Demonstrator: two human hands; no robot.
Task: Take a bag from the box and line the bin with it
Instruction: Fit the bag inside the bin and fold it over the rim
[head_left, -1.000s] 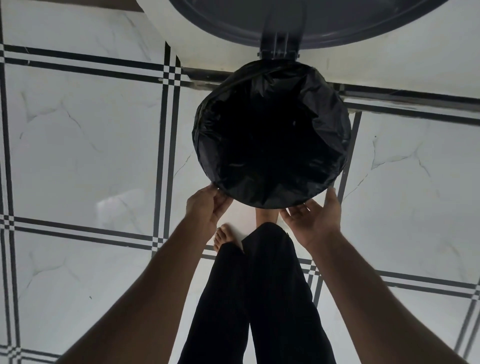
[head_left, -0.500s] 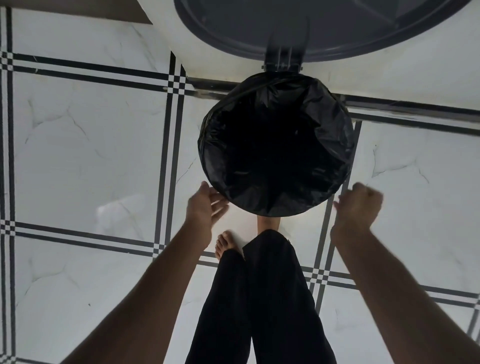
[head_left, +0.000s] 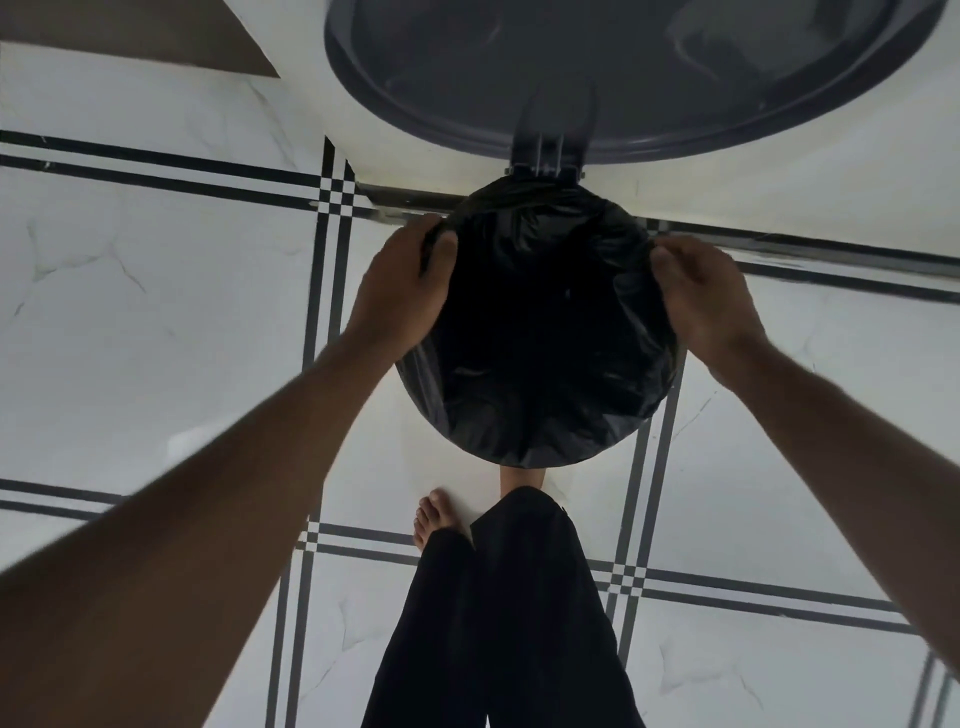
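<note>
Bag (head_left: 540, 332): black, lining the bin, folded over its rim.
Left hand (head_left: 402, 291): my grip pinches the bag's left edge.
Right hand (head_left: 701, 296): pinches the right edge.
Lid (head_left: 623, 67): open, upright behind.

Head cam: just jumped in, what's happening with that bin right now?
A person stands over an open pedal bin, its lid swung up. A black bag already covers the bin's mouth and drapes over the near rim. The left hand and right hand each pinch the bag's edge at opposite sides.
</note>
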